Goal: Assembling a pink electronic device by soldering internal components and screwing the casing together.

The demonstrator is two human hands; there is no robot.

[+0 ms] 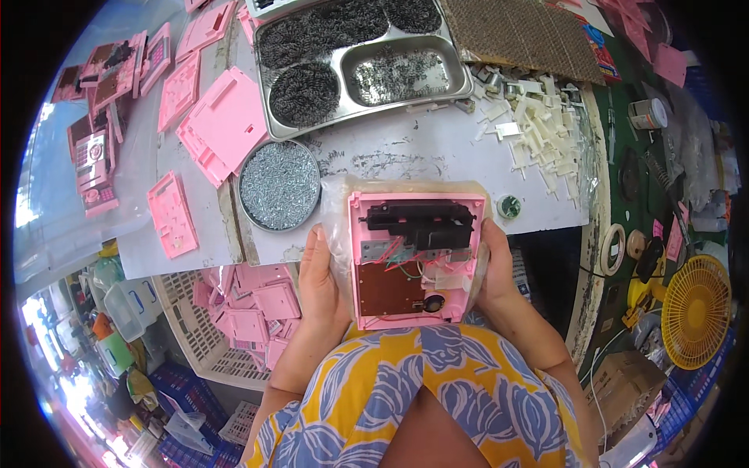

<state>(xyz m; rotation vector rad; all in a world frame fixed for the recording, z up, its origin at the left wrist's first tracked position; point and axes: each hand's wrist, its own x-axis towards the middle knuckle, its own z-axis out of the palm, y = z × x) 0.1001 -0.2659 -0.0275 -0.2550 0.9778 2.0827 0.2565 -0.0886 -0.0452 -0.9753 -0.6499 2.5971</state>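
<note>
The left hand [321, 273] and right hand [498, 269] clasp a pink casing [413, 198] by its sides. It crosses the near edge of the worktop [460, 160], apart from the tray [382, 109].

One left hand [317, 273] and one right hand [496, 265] frame one open pink case [356, 273], which contains one brown board [386, 288], one large black module [425, 222] and one black disc [434, 302]. Also shown: one large metal tray [374, 108] with four visible compartments, one round dish [278, 229], one cardboard sheet [523, 35], one large cream basket [183, 324] and one yellow fan [697, 312]. Silver pieces [278, 183], black pieces [304, 93], white pieces [538, 129] and loose pink parts [234, 117] are too numerous to count.
</note>
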